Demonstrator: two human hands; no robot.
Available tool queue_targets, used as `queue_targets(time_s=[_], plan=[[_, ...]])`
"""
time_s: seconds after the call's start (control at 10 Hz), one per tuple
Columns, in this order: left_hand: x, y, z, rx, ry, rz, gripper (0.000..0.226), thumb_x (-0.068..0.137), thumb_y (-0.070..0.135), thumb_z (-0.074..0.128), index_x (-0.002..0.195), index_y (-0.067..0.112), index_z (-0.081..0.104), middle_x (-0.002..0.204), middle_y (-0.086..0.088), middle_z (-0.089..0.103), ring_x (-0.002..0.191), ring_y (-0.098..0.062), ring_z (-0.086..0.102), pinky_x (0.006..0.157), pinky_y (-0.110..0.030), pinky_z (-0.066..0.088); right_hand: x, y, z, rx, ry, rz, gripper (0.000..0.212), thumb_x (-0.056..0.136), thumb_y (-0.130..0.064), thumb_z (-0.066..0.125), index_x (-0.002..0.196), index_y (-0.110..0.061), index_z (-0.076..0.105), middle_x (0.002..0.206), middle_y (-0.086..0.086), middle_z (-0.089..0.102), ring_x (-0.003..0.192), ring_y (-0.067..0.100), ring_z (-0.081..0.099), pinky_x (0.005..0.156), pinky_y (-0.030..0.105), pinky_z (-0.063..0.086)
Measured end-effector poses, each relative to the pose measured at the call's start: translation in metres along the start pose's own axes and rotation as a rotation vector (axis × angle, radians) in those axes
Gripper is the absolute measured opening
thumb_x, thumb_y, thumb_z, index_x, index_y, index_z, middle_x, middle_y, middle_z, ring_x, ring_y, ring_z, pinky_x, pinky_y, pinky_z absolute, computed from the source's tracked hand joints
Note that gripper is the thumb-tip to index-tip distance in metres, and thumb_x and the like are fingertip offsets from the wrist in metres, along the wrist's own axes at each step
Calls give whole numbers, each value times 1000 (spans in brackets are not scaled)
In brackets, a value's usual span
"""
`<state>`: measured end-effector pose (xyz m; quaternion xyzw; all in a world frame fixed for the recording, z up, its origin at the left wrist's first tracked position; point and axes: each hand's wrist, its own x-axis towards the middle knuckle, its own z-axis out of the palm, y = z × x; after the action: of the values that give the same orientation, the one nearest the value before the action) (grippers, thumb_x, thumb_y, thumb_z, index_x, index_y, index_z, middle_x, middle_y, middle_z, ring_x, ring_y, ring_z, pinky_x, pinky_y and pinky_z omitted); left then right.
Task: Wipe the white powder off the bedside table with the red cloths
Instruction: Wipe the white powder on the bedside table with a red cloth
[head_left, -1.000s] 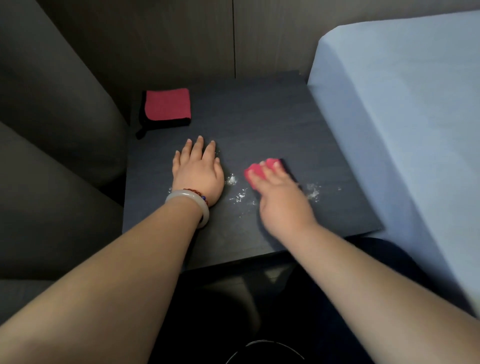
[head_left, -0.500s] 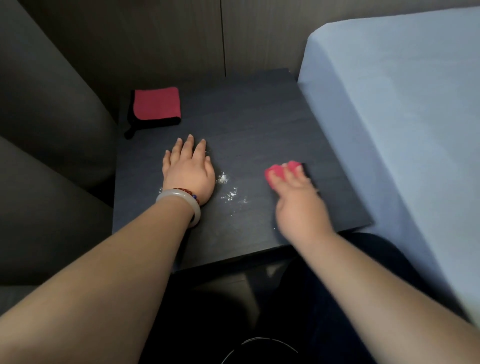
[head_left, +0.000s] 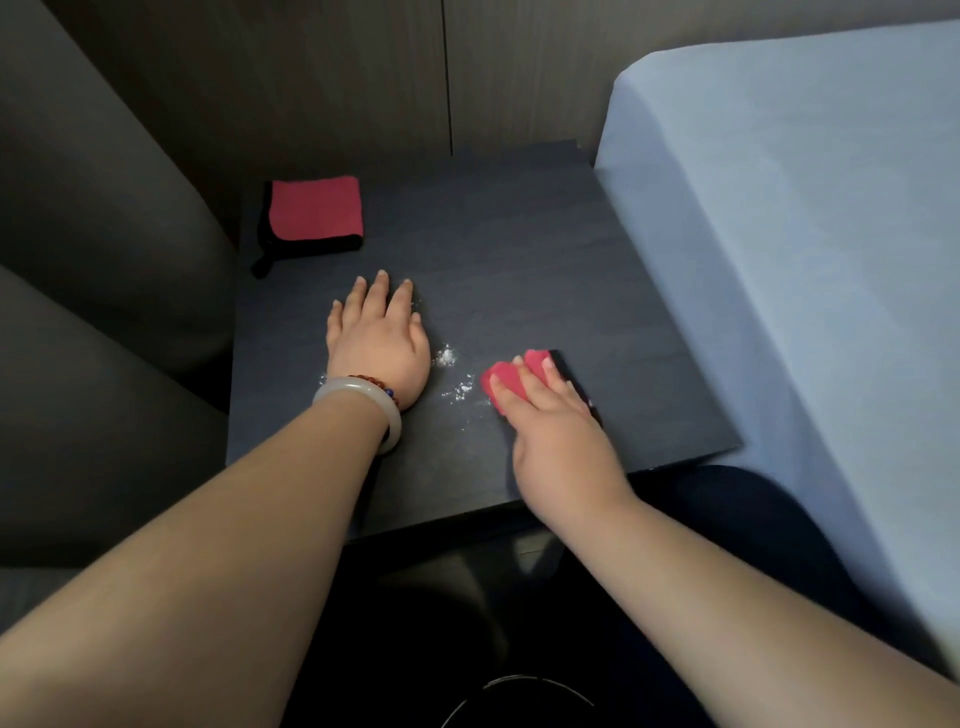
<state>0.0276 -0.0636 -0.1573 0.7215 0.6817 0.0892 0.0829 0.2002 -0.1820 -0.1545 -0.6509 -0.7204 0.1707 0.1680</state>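
R hand (head_left: 558, 431) pressed a bunched red cloth (head_left: 506, 382) flat on the table (head_left: 519, 270), fingers clamped over it. Powder (head_left: 457, 374) lay just left of the cloth, between both hands, w/ L hand (head_left: 379, 340) splayed flat, holding nothing. Spare cloth (head_left: 317, 213) sat at far-left corner. Open room rightward; front edge near.

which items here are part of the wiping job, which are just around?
Job:
right hand pressing a red cloth
white powder
bedside table
folded red cloth, untouched
left hand, flat on table

Around:
bed
bracelets
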Motion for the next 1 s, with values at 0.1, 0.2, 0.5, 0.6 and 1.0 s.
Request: queue_targets(time_s=[0.1,0.2,0.5,0.6,1.0], plan=[[1,1,-1,6,-1,1,51,101,32,27,151,23,29,162,-3,17,149,-24,7,121,-43,2,12,43,-17,-25,18,14,70,77,-5,34,144,-21,45,155,9,33,147,31,19,120,43,18],[0,0,-1,11,-7,0,51,101,32,26,151,23,28,162,-4,17,149,-24,7,120,-44,2,25,90,-41,-79,81,242,68,82,3,38,146,-20,41,157,9,28,148,32,15,121,42,14],[0,1,0,-5,3,2,50,101,31,27,151,22,30,161,-5,19,149,-24,8,120,-44,2,1,23,-6,11,4,-16,72,76,-6,32,146,-22,41,158,7,28,149,29,14,117,32,3],[0,0,0,1,-1,2,51,101,31,26,151,22,29,161,-4,18,149,-24,8,120,-44,2,16,88,-38,-75,77,203,68,82,5,40,146,-17,40,157,13,28,148,33,15,121,39,9],[-1,1,-1,-13,11,5,50,101,30,28,151,22,31,161,-6,19,149,-24,9,120,-44,3,-3,64,-20,-38,63,83,73,72,-6,32,142,-17,48,152,14,38,145,35,25,119,48,20]])
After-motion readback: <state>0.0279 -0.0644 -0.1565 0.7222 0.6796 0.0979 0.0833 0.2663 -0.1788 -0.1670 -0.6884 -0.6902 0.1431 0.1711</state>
